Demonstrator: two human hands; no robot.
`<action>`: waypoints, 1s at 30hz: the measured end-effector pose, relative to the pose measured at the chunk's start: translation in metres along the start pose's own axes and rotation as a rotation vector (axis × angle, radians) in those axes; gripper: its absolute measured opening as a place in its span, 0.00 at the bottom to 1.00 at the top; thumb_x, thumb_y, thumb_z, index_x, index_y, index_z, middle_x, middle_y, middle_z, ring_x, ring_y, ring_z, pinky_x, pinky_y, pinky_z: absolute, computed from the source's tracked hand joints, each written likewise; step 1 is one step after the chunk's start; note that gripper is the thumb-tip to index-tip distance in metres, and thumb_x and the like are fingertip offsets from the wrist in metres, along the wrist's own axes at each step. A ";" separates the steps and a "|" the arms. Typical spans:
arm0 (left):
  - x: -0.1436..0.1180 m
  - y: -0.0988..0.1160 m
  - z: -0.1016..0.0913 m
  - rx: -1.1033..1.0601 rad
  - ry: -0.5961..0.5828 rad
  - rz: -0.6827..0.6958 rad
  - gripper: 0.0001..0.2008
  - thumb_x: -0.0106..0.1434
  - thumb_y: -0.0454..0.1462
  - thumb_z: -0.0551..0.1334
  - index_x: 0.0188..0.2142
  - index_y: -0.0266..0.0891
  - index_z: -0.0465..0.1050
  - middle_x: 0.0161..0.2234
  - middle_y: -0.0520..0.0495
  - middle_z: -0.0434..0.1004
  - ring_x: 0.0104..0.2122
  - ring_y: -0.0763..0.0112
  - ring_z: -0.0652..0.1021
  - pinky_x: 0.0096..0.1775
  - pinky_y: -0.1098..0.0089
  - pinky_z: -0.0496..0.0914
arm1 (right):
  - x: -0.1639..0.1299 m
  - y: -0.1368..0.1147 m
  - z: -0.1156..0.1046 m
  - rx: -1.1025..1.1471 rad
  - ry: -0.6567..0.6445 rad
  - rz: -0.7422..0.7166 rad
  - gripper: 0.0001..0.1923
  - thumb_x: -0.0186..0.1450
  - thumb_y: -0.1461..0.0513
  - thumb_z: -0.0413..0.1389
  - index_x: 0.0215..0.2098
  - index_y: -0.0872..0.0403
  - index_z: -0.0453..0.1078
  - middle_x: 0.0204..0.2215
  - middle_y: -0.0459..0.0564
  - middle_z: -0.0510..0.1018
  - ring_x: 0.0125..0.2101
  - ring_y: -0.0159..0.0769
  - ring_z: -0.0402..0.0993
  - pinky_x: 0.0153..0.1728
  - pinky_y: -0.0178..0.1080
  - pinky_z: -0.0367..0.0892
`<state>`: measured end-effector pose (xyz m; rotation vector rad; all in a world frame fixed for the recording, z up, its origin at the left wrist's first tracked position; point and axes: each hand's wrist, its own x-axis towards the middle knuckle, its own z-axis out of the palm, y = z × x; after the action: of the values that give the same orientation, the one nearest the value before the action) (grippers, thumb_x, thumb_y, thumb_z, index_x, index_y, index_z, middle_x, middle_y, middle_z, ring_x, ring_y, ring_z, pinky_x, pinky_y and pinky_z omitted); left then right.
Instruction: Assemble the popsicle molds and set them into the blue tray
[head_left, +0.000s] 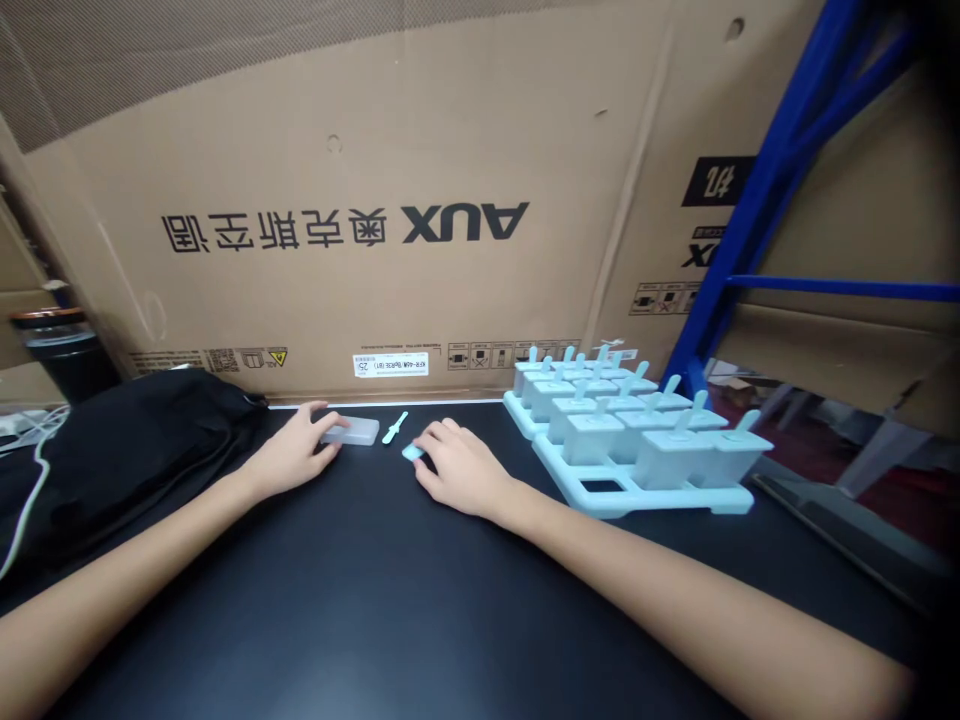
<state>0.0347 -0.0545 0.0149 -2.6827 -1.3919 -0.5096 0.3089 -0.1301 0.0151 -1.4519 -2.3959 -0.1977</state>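
My left hand (300,447) has its fingers around the near end of a translucent popsicle mold cup (358,431) that lies on its side on the black table. Between my hands rests a light-blue popsicle stick (395,428), touched by neither. My right hand (459,462) pinches a small light-blue lid (412,452) just above or on the table; part of it is hidden by the fingers. To the right stands a light-blue popsicle mold tray (622,497) holding several cups with lids and upright sticks. One square slot near its front corner has no cup.
Behind the table (322,620) leans a large cardboard box (300,310) with upside-down print. A black bag (142,450) with a white cable (37,480) lies at left, a dark tumbler (67,350) behind it. A blue metal frame (750,240) rises at right.
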 end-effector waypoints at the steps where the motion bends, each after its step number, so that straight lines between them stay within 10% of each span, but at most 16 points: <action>1: 0.000 0.003 -0.002 -0.050 -0.038 0.022 0.17 0.66 0.45 0.53 0.52 0.46 0.67 0.54 0.41 0.65 0.49 0.57 0.73 0.50 0.58 0.68 | -0.007 0.001 -0.003 -0.010 -0.004 -0.006 0.17 0.69 0.57 0.46 0.46 0.58 0.72 0.42 0.56 0.73 0.45 0.41 0.66 0.47 0.45 0.63; 22: 0.008 0.044 0.006 -0.748 -0.080 0.007 0.11 0.63 0.45 0.63 0.36 0.40 0.76 0.39 0.49 0.80 0.40 0.66 0.78 0.46 0.64 0.70 | -0.049 0.014 -0.038 -0.338 -0.148 -0.336 0.15 0.69 0.67 0.44 0.50 0.58 0.66 0.36 0.53 0.71 0.35 0.39 0.68 0.27 0.39 0.61; 30: 0.002 0.095 -0.008 -0.965 0.248 0.179 0.02 0.63 0.34 0.64 0.36 0.38 0.72 0.38 0.45 0.79 0.45 0.63 0.79 0.48 0.61 0.73 | -0.069 0.012 -0.046 -0.214 -0.130 -0.386 0.16 0.71 0.61 0.43 0.52 0.55 0.65 0.37 0.52 0.72 0.36 0.39 0.68 0.28 0.39 0.61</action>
<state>0.1103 -0.1109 0.0309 -3.1607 -0.9472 -1.7959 0.3587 -0.1950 0.0336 -1.0953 -2.8188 -0.4777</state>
